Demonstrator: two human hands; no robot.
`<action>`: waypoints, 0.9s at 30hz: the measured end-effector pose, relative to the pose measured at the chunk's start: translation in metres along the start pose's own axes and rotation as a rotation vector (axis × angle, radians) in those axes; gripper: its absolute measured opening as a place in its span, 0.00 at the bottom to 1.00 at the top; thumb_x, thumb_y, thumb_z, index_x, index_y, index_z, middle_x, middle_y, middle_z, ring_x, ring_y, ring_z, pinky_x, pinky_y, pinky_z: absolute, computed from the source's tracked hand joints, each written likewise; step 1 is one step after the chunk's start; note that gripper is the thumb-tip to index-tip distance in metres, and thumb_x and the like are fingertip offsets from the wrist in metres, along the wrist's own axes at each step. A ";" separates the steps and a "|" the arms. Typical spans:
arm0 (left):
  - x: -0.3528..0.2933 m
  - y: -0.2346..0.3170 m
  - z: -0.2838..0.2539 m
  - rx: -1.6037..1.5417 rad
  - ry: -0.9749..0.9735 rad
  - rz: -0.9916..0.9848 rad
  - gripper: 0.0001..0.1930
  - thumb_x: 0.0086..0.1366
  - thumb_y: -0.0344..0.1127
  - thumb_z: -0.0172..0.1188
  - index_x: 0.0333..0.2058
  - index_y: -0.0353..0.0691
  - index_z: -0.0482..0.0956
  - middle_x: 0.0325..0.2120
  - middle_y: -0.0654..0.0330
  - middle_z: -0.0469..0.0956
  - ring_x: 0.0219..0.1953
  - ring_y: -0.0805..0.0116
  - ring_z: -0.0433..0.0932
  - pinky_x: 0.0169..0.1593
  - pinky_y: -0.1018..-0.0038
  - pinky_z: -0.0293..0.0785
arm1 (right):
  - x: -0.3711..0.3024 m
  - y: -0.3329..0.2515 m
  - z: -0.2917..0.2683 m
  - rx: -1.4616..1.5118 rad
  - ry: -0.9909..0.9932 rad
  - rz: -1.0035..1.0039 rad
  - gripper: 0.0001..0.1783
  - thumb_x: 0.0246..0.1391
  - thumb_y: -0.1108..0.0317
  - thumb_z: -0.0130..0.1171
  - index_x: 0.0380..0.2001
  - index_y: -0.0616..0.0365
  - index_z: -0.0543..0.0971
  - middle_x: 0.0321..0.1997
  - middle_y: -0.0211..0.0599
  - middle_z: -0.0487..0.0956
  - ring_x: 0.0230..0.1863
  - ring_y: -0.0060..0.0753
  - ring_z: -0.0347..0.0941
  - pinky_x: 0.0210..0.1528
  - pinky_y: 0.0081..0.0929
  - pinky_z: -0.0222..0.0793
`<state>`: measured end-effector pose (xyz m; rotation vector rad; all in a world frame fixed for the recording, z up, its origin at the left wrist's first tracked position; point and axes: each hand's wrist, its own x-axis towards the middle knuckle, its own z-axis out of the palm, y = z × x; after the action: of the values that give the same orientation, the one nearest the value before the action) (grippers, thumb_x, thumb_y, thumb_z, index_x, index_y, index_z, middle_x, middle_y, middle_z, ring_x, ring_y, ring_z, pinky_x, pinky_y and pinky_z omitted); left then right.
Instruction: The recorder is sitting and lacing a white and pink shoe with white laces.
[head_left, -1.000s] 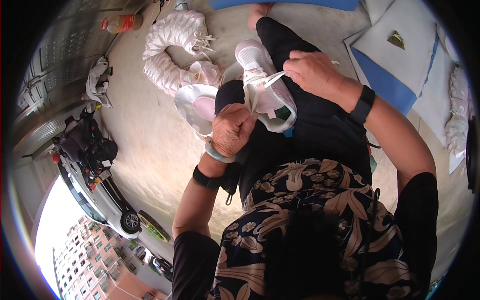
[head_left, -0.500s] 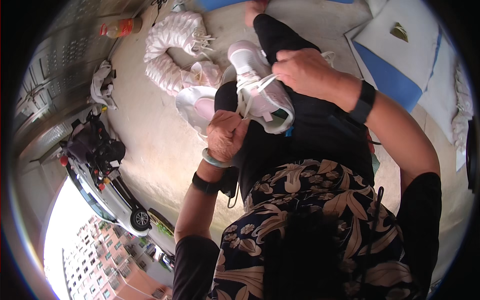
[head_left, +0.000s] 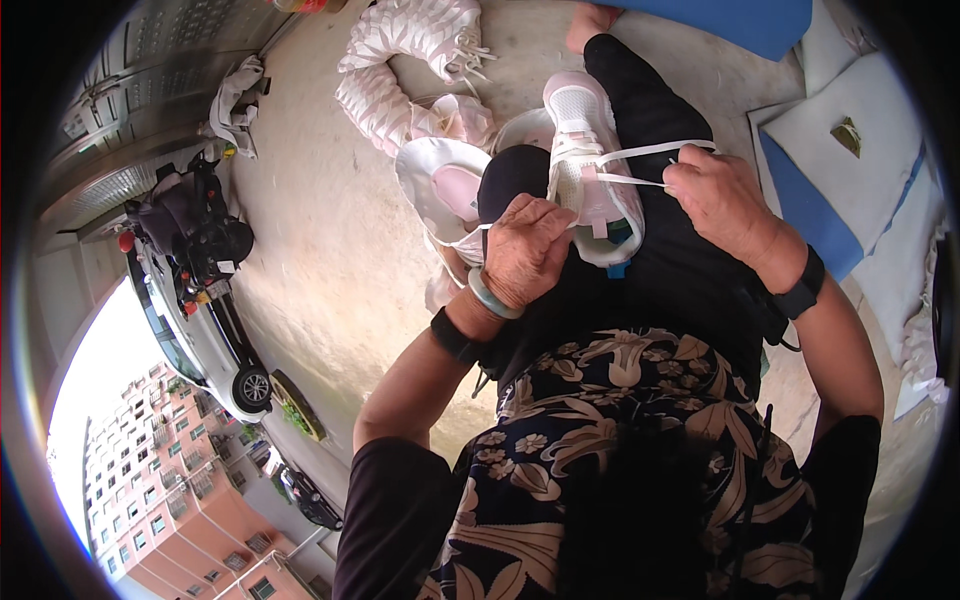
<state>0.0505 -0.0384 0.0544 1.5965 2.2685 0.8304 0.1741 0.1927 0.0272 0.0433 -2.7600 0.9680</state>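
A pale pink and white sneaker rests on my black-trousered lap, toe pointing away from me and its opening toward me. My right hand is closed on the white shoelace, drawn out taut to the right of the shoe in two strands. At the left of the opening, my left hand pinches another part of the lace, whose end shows past its fingers. Beside my left knee sits another pale shoe with a pink insole, partly hidden by the knee.
A curved row of nested white and pink shoe uppers lies on the concrete floor ahead. White and blue sheets spread at the right. A dark motorbike and a white car stand at the left.
My right hand has moved right, away from the shoe, stretching the lace out. My left hand stays near the shoe's opening. The whole view has shifted.
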 end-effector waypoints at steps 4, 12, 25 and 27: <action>0.010 0.001 0.003 0.048 0.031 0.038 0.19 0.45 0.20 0.55 0.40 0.37 0.71 0.31 0.54 0.74 0.32 0.53 0.72 0.37 0.65 0.69 | -0.009 0.003 -0.017 -0.161 0.077 0.018 0.04 0.41 0.76 0.51 0.19 0.57 0.67 0.22 0.38 0.67 0.24 0.43 0.69 0.24 0.35 0.65; 0.000 -0.017 0.004 -0.009 0.199 -0.164 0.15 0.45 0.20 0.55 0.35 0.37 0.73 0.31 0.53 0.75 0.32 0.54 0.74 0.35 0.68 0.72 | -0.103 0.055 -0.055 -0.264 0.210 0.448 0.06 0.47 0.76 0.50 0.32 0.60 0.72 0.27 0.41 0.69 0.27 0.45 0.69 0.28 0.31 0.66; 0.006 -0.029 0.008 0.027 0.288 -0.156 0.07 0.46 0.25 0.57 0.28 0.37 0.76 0.29 0.54 0.75 0.33 0.54 0.74 0.38 0.67 0.70 | -0.074 0.026 -0.043 -0.056 0.061 0.380 0.11 0.48 0.76 0.48 0.36 0.61 0.74 0.34 0.48 0.73 0.35 0.49 0.71 0.38 0.31 0.67; 0.010 -0.029 0.010 0.011 0.267 -0.154 0.09 0.44 0.26 0.57 0.28 0.39 0.77 0.32 0.55 0.74 0.35 0.54 0.72 0.40 0.66 0.68 | -0.047 0.016 -0.040 0.066 0.077 0.319 0.14 0.48 0.77 0.46 0.40 0.60 0.74 0.33 0.49 0.74 0.35 0.49 0.71 0.39 0.31 0.67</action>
<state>0.0286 -0.0330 0.0309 1.3631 2.5423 1.0453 0.2262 0.2275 0.0379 -0.4257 -2.7133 1.1095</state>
